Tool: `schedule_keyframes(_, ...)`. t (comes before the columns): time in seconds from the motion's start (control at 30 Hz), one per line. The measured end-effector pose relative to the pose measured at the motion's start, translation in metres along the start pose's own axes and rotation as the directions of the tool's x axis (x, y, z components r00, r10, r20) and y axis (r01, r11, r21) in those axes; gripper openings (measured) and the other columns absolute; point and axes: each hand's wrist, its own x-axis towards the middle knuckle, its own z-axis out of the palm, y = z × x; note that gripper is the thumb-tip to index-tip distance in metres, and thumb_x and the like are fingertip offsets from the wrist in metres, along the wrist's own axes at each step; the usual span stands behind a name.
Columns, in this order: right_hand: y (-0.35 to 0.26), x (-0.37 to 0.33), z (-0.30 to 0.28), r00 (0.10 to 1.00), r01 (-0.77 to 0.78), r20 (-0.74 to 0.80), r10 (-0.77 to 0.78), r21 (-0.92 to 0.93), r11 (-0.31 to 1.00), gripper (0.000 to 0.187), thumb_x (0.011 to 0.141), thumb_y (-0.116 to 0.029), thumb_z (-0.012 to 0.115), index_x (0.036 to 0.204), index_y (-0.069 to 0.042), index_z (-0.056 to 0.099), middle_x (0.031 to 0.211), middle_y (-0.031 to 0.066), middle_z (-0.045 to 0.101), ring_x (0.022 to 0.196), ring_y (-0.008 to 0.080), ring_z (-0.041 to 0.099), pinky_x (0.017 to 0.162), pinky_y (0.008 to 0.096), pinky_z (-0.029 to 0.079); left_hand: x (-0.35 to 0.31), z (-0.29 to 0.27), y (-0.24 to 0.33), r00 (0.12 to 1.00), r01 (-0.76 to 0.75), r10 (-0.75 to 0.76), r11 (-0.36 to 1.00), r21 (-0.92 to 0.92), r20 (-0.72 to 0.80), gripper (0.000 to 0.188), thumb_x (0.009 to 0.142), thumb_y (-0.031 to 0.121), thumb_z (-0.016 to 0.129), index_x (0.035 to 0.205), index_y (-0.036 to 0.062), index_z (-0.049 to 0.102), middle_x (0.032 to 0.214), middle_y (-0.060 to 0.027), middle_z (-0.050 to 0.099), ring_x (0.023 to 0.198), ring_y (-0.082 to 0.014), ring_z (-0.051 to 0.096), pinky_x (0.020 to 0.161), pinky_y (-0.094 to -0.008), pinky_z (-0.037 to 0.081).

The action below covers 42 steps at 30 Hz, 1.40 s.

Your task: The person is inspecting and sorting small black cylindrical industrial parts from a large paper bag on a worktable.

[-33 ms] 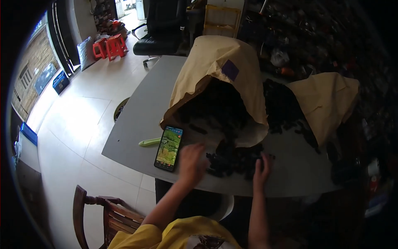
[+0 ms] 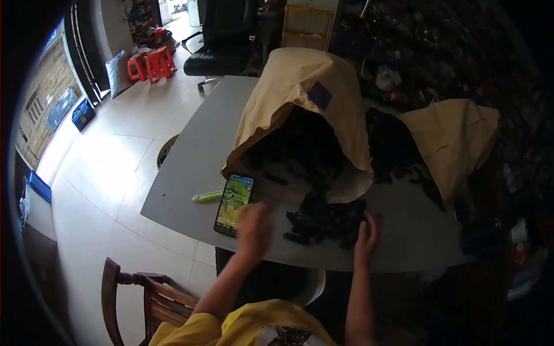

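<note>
A heap of small black elongated pieces [image 2: 329, 225], too dark to make out exactly, lies near the front edge of a grey table [image 2: 184, 173]. My right hand [image 2: 367, 236] rests at the heap's right side, thumb and fingers apart. To the left of the heap is my left hand [image 2: 254, 229], over the lower right edge of a phone [image 2: 233, 200] with a lit, green picture; its fingers are blurred and look bent. Behind the heap, a large tan paper sack [image 2: 306, 66] lies with its mouth toward me, more black pieces inside.
A light green knife-like tool [image 2: 208, 196] lies left of the phone. A second tan sack [image 2: 456, 130] with black pieces spilling out is at the right. Beyond stand a black office chair [image 2: 214, 60] and red stools [image 2: 160, 64]; a wooden chair [image 2: 167, 300] is near left.
My left hand has moved left, away from the heap and onto the phone's edge. The right hand stays by the heap, almost unmoved.
</note>
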Motion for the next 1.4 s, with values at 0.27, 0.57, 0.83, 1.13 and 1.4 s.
schedule_keyframes(0.27,-0.029,-0.037,-0.016,0.998,0.03,-0.06,-0.024,0.097,0.995,0.014,0.084,-0.01,0.053,0.095,-0.003,0.059,0.108,0.0092,0.055,0.107,0.0239,0.048,0.091,0.036,0.038,-0.007,-0.032,-0.059,0.977,0.211,-0.197,0.924,0.319,-0.078,0.021,0.077,-0.001,0.051,0.097,0.0054,0.054,0.098,-0.0111,0.056,0.091,-0.0308,0.049,0.084,-0.039,0.035)
schedule_keyframes(0.57,-0.07,-0.04,0.012,0.844,0.52,0.322,-0.429,-0.292,0.803,0.023,0.069,-0.003,0.063,0.091,-0.005,0.06,0.102,0.008,0.056,0.106,0.0284,0.046,0.088,0.0421,0.038,-0.028,0.025,0.006,0.891,-0.176,0.149,0.984,0.024,0.43,0.024,0.069,0.009,0.057,0.092,0.0077,0.055,0.099,-0.0107,0.054,0.093,-0.0281,0.049,0.084,-0.0383,0.038)
schedule_keyframes(0.83,-0.061,-0.033,0.015,0.801,0.572,0.382,-0.461,-0.259,0.779,0.021,0.069,-0.008,0.065,0.09,-0.008,0.06,0.098,0.0076,0.052,0.101,0.0265,0.047,0.084,0.0423,0.04,-0.04,0.017,0.001,0.907,-0.162,0.106,0.981,0.106,0.408,0.024,0.069,0.012,0.058,0.093,0.0092,0.055,0.101,-0.009,0.052,0.096,-0.0271,0.048,0.087,-0.0383,0.036)
schedule_keyframes(1.13,-0.08,-0.045,0.0,0.836,0.525,0.32,-0.446,-0.229,0.819,0.028,0.066,-0.007,0.069,0.093,-0.006,0.06,0.099,0.0094,0.054,0.093,0.0253,0.052,0.078,0.0359,0.044,-0.047,-0.001,0.0,0.911,-0.05,0.025,0.998,0.048,0.411,0.024,0.068,0.01,0.059,0.092,0.0079,0.056,0.093,-0.0078,0.055,0.094,-0.0256,0.05,0.087,-0.0371,0.036)
schedule_keyframes(1.4,-0.12,-0.083,0.01,0.757,-0.649,0.625,0.187,0.689,0.323,0.022,0.084,-0.009,0.057,0.105,-0.002,0.053,0.094,0.0046,0.059,0.078,0.0103,0.057,0.064,0.0232,0.048,-0.047,-0.002,0.028,0.719,0.694,-0.359,0.322,-0.644,0.595,0.015,0.093,0.015,0.04,0.101,0.0042,0.046,0.084,-0.0012,0.049,0.075,-0.0089,0.046,0.068,-0.0215,0.04)
